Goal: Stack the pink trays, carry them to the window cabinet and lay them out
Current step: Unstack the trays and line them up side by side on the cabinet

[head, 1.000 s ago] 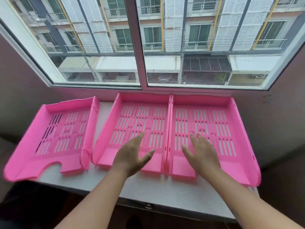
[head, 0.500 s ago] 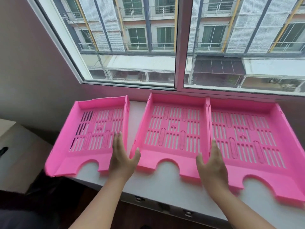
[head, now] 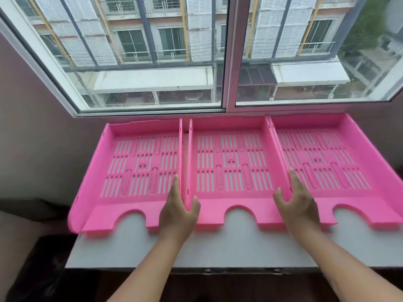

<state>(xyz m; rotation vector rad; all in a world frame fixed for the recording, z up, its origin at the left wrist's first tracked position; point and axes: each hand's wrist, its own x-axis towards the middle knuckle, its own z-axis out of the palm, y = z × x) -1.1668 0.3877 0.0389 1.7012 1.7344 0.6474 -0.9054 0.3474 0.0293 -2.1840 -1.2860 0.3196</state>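
Three pink slotted trays lie side by side on the white cabinet top (head: 218, 247) under the window: a left tray (head: 139, 166), a middle tray (head: 231, 166) and a right tray (head: 327, 162). Their notched fronts face me. My left hand (head: 177, 212) straddles the two adjoining walls of the left and middle trays, fingers on the left tray's side, thumb on the middle tray's side, pinching them. My right hand (head: 298, 203) rests over the wall between the middle and right trays. Its thumb is spread away inside the middle tray.
The window frame (head: 231, 62) rises straight behind the trays. The left tray's outer corner overhangs the cabinet's left edge. Left of the cabinet stands a low beige surface (head: 19, 232) with dark floor below it. Metal hinges (head: 208, 270) show under the front lip.
The left tray has moved right and now sits almost against the middle tray. Both hands have slid forward along the middle tray's side walls.
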